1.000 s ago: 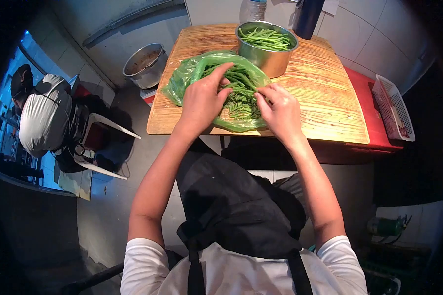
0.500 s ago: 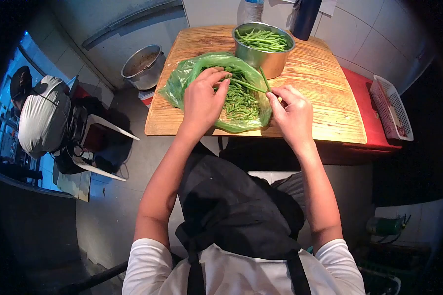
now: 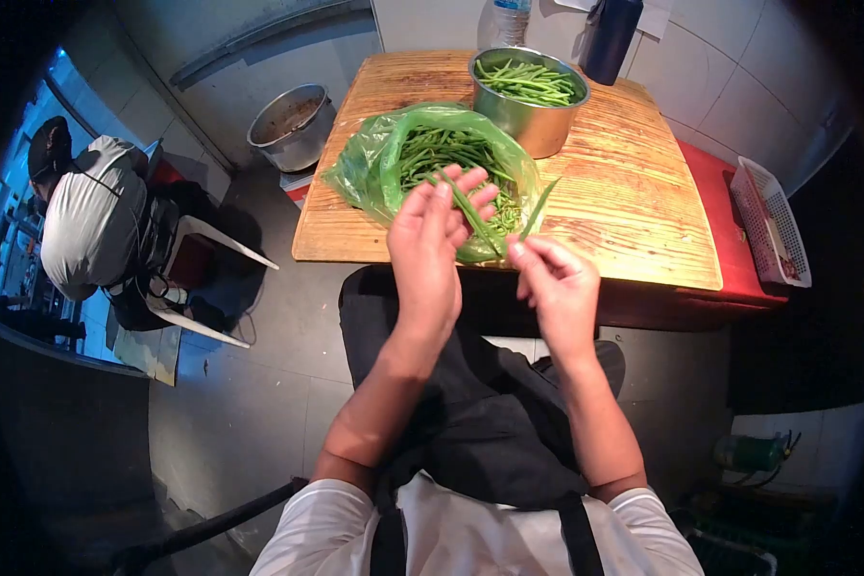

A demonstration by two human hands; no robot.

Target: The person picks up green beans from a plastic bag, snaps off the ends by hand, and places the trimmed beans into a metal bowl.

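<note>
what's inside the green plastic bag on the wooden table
The green plastic bag holds a heap of long green stems. The left hand and the bag's near fold cover the front part, so the bottom cannot be seen.

Light fell brightest on the wooden table just beyond my hands, with a pale sheen on the grain and glints on the steel bowl farther out. Below my wrists, my lap and the floor sat in deep shadow. The fisheye lens bent the tiled walls, and the corners went black. Far left of my left hand, blue daylight glowed, slightly blown out.
</note>
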